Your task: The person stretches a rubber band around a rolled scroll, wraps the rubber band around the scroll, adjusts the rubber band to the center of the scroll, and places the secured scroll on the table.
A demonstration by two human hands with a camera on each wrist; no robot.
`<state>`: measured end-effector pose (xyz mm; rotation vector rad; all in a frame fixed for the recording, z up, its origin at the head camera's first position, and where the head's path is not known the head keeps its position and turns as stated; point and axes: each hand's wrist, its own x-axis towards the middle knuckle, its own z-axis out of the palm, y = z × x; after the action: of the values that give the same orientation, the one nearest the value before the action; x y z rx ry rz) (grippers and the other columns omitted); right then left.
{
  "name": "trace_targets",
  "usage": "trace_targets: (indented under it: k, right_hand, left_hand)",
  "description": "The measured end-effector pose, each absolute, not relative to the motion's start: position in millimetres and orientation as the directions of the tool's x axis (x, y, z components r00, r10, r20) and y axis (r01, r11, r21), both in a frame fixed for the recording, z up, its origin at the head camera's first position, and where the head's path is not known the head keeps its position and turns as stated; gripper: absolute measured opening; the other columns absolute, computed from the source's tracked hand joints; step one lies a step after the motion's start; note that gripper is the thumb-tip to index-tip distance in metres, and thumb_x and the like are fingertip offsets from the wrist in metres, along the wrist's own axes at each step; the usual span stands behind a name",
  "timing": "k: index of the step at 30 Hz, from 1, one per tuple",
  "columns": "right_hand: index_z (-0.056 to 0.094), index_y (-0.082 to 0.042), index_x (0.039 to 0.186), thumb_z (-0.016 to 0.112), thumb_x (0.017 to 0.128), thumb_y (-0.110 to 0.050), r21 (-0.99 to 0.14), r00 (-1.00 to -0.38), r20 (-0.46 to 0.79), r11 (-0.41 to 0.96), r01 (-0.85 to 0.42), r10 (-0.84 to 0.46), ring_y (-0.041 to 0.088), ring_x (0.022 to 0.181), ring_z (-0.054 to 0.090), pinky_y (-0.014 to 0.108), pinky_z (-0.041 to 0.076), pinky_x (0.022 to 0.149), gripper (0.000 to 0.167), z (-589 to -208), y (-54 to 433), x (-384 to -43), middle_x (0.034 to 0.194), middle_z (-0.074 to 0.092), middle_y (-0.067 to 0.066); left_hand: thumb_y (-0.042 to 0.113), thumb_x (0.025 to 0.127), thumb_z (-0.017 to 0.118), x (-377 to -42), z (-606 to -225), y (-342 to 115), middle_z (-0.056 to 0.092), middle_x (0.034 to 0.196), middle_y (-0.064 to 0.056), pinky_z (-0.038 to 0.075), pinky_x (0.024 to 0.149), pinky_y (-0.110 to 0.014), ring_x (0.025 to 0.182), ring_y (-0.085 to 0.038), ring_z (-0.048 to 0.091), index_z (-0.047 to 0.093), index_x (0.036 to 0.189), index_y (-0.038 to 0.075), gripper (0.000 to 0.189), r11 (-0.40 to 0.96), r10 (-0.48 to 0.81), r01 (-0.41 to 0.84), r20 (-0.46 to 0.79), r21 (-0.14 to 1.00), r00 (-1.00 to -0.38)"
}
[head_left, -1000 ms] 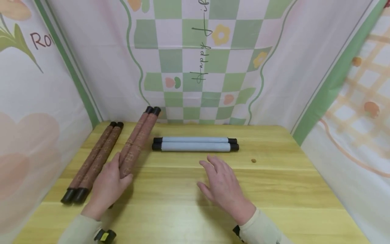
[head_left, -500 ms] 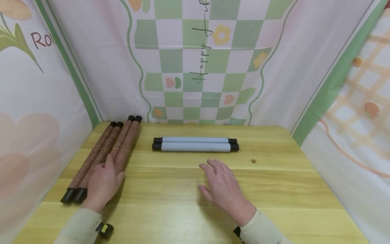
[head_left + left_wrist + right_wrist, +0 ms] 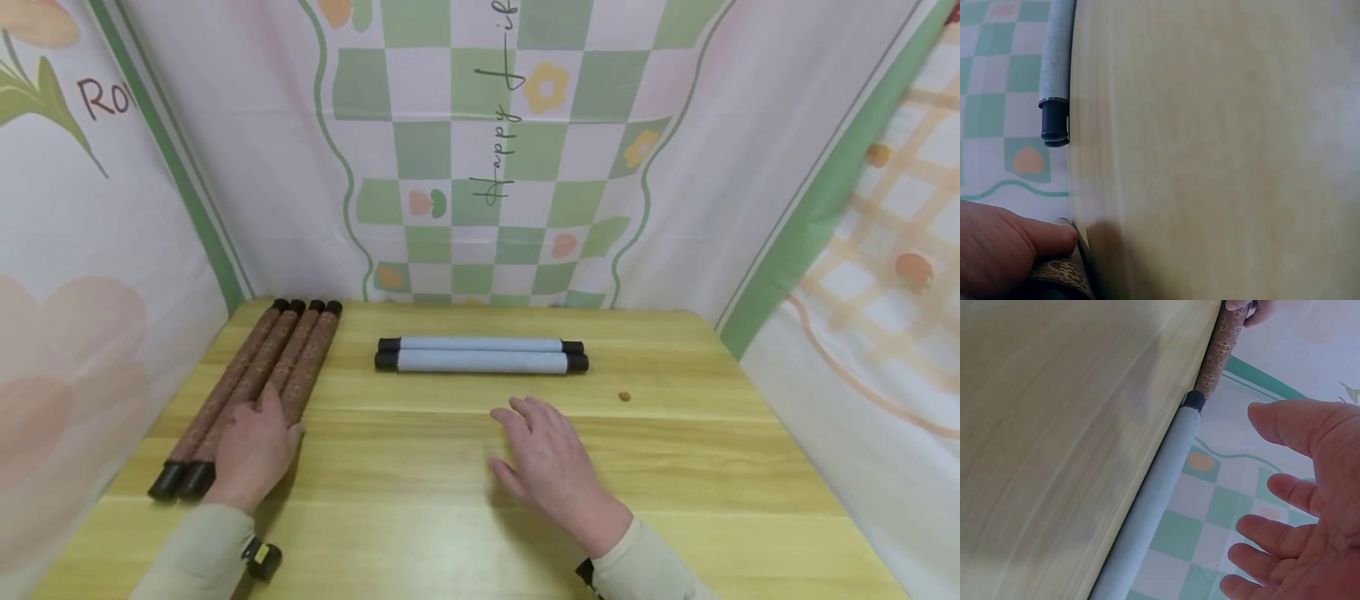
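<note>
On the left of the table lie two brown patterned double-rolled scrolls with black end knobs, side by side and slanting away. My left hand grips the near part of the right-hand brown scroll; the thumb is on its right side, while the hand covers its near end. The other brown scroll is just left of it. Across the back middle lies a pale blue double scroll with black knobs. My right hand hovers over the table in front of it, holding nothing, fingers spread in the right wrist view.
The wooden table carries a small brown speck right of the blue scroll. A printed curtain hangs right behind the table's back edge, with more cloth on both sides.
My left hand has brought the right-hand brown scroll leftward and down from a tilt, so it lies flat beside the other brown one. The right hand has barely moved.
</note>
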<state>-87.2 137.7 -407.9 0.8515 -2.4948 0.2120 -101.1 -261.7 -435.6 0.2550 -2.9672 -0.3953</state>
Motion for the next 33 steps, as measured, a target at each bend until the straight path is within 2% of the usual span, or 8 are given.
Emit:
trace_targets:
  k: [6, 12, 18, 24, 28, 31, 33]
  right_hand:
    - [0.064, -0.006, 0.129, 0.090, 0.078, -0.034, 0.009, -0.694, 0.485, 0.797, -0.604, -0.531, 0.041, 0.119, 0.063, 0.056, 0.053, 0.102, 0.064, -408, 140, -85, 0.127, 0.068, 0.022]
    - [0.064, -0.006, 0.130, 0.089, 0.079, -0.033, 0.000, -0.702, 0.474, 0.797, -0.604, -0.532, 0.041, 0.119, 0.064, 0.057, 0.053, 0.101, 0.063, -409, 142, -84, 0.126, 0.068, 0.022]
    - [0.063, -0.006, 0.130, 0.089, 0.079, -0.032, -0.025, -0.721, 0.448, 0.799, -0.601, -0.528, 0.043, 0.120, 0.063, 0.059, 0.052, 0.103, 0.063, -409, 146, -82, 0.126, 0.068, 0.025]
    - [0.064, -0.004, 0.131, 0.090, 0.079, -0.033, -0.031, -0.737, 0.418, 0.803, -0.596, -0.531, 0.041, 0.121, 0.063, 0.058, 0.050, 0.105, 0.064, -410, 148, -83, 0.127, 0.068, 0.025]
    - [0.064, -0.004, 0.131, 0.089, 0.079, -0.035, -0.026, -0.764, 0.395, 0.825, -0.565, -0.510, 0.040, 0.120, 0.064, 0.057, 0.051, 0.105, 0.065, -409, 154, -86, 0.128, 0.068, 0.024]
    - [0.064, -0.001, 0.130, 0.089, 0.080, -0.035, -0.023, -0.783, 0.392, 0.846, -0.533, -0.483, 0.041, 0.118, 0.064, 0.057, 0.052, 0.103, 0.065, -406, 161, -92, 0.127, 0.067, 0.025]
    - [0.064, 0.000, 0.131, 0.088, 0.081, -0.035, -0.027, -0.802, 0.380, 0.862, -0.507, -0.460, 0.043, 0.118, 0.065, 0.057, 0.053, 0.102, 0.066, -404, 168, -97, 0.127, 0.067, 0.026]
  left_hand:
    - [0.027, 0.099, 0.067, -98, -434, -259, 0.047, 0.114, -0.055, 0.050, 0.075, -0.073, 0.098, -0.067, 0.055, 0.024, 0.153, -0.017, 0.081, 0.963, -0.169, -0.149, 0.073, 0.223, -0.983]
    - [0.023, 0.101, 0.056, -90, -428, -255, 0.047, 0.115, -0.052, 0.049, 0.068, -0.074, 0.096, -0.069, 0.054, 0.022, 0.159, -0.007, 0.074, 0.971, -0.182, -0.177, 0.014, 0.158, -0.983]
    - [0.015, 0.102, 0.043, -89, -426, -250, 0.048, 0.109, -0.050, 0.049, 0.065, -0.072, 0.100, -0.069, 0.052, 0.032, 0.155, -0.005, 0.057, 0.969, -0.209, -0.202, 0.035, 0.145, -0.977]
    - [0.013, 0.103, 0.042, -88, -425, -249, 0.048, 0.109, -0.049, 0.049, 0.068, -0.073, 0.104, -0.070, 0.050, 0.034, 0.153, -0.005, 0.053, 0.968, -0.215, -0.207, 0.043, 0.141, -0.976]
    - [0.017, 0.103, 0.047, -88, -423, -250, 0.047, 0.114, -0.050, 0.049, 0.071, -0.073, 0.108, -0.070, 0.049, 0.032, 0.155, -0.004, 0.058, 0.967, -0.219, -0.215, 0.012, 0.134, -0.976]
    - [0.018, 0.103, 0.050, -87, -423, -250, 0.047, 0.114, -0.050, 0.050, 0.069, -0.072, 0.108, -0.069, 0.050, 0.033, 0.154, -0.005, 0.058, 0.968, -0.216, -0.213, 0.006, 0.129, -0.976]
    - [0.017, 0.105, 0.046, -86, -422, -250, 0.047, 0.113, -0.049, 0.050, 0.068, -0.071, 0.107, -0.068, 0.051, 0.033, 0.154, -0.005, 0.056, 0.970, -0.213, -0.211, 0.000, 0.121, -0.977]
